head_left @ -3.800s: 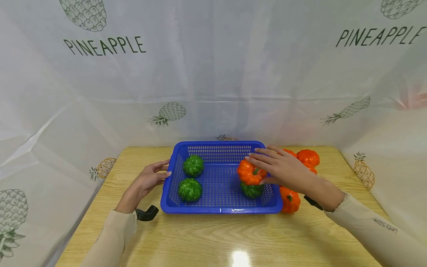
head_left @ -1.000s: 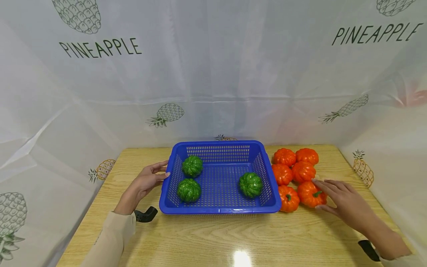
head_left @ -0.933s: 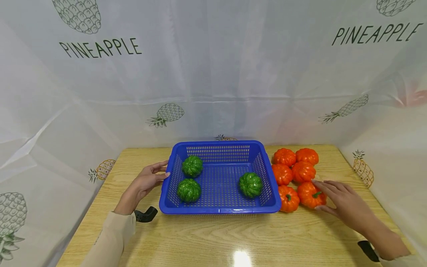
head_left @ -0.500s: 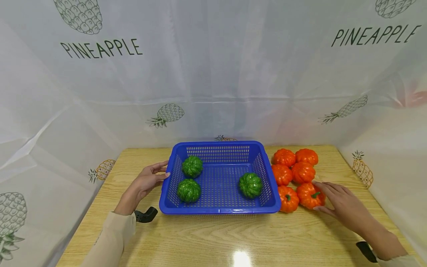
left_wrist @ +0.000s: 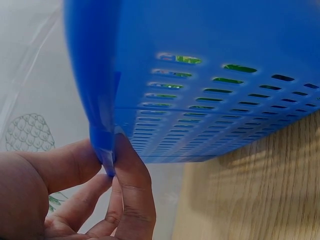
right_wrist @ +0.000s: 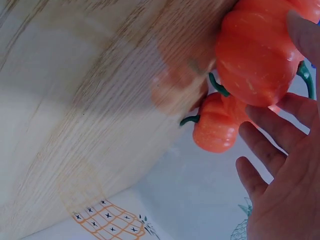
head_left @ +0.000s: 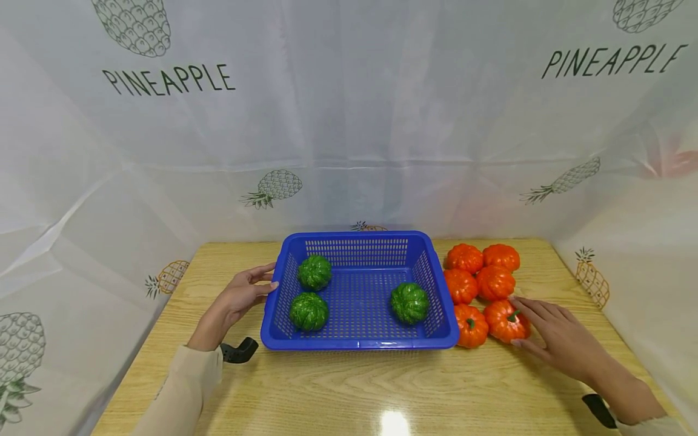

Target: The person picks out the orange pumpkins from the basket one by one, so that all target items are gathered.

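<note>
My left hand (head_left: 242, 295) pinches the left rim of a blue plastic basket (head_left: 360, 344); the left wrist view shows the thumb and index finger (left_wrist: 135, 192) on either side of the rim. Inside the basket sit a green pumpkin (head_left: 314, 272) at back left, another green pumpkin (head_left: 309, 311) at front left and a third green pumpkin (head_left: 410, 303) at right. My right hand (head_left: 561, 336) is at the right side of an orange pumpkin (head_left: 506, 321), thumb and index finger touching it. In the right wrist view its fingers (right_wrist: 267, 150) are loosely spread beside this pumpkin (right_wrist: 257, 55).
More orange pumpkins stand together right of the basket, including a front-left one (head_left: 471, 326), a middle one (head_left: 495, 283) and a back-right one (head_left: 501, 257). The wooden table (head_left: 327, 387) meets a white pineapple-print sheet (head_left: 360, 133) behind and at the sides.
Earlier my right hand held an orange pumpkin over the basket's right side; that hand has since moved right to the group. Lately the nearest pumpkin has shifted slightly left. The left hand stays.
</note>
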`<state>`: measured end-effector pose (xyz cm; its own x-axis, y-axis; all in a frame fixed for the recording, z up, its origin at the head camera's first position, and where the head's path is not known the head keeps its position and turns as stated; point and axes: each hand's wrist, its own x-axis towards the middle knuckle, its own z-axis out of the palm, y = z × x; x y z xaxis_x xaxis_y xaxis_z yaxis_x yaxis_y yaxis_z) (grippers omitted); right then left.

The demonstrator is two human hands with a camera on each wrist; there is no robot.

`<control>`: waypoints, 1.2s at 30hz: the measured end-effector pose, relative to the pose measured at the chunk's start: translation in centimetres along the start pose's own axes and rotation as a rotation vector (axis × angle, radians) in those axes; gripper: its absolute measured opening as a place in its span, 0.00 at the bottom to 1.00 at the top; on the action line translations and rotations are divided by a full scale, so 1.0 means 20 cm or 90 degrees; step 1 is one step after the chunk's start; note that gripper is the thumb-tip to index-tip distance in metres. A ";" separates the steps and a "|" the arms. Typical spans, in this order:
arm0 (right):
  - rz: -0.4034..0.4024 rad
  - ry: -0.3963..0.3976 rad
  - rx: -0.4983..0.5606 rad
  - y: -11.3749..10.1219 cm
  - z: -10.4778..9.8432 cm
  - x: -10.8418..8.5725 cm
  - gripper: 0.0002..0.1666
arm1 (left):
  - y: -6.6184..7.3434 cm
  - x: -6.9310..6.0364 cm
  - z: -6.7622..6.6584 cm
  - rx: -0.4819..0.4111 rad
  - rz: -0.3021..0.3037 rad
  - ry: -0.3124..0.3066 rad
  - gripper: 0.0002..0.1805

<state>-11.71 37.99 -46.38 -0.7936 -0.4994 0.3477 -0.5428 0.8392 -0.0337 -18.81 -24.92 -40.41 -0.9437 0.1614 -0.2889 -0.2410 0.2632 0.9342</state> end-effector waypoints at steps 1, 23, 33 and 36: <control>0.003 -0.003 0.002 0.00 0.00 0.00 0.51 | 0.00 0.00 0.00 0.002 0.000 0.001 0.35; 0.041 -0.034 0.005 0.03 -0.03 0.01 0.42 | -0.01 0.02 0.00 0.006 0.004 -0.006 0.35; 0.061 0.044 -0.017 0.08 -0.07 0.02 0.35 | -0.05 0.01 0.00 -0.001 0.009 -0.010 0.35; 0.085 0.047 -0.010 0.10 -0.07 0.03 0.38 | -0.07 0.01 -0.01 0.010 0.021 -0.007 0.34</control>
<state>-12.95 39.62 -44.91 -0.8360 -0.3665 0.4084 -0.4290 0.9006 -0.0701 -18.65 -25.52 -41.74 -0.9484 0.1811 -0.2605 -0.2060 0.2727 0.9398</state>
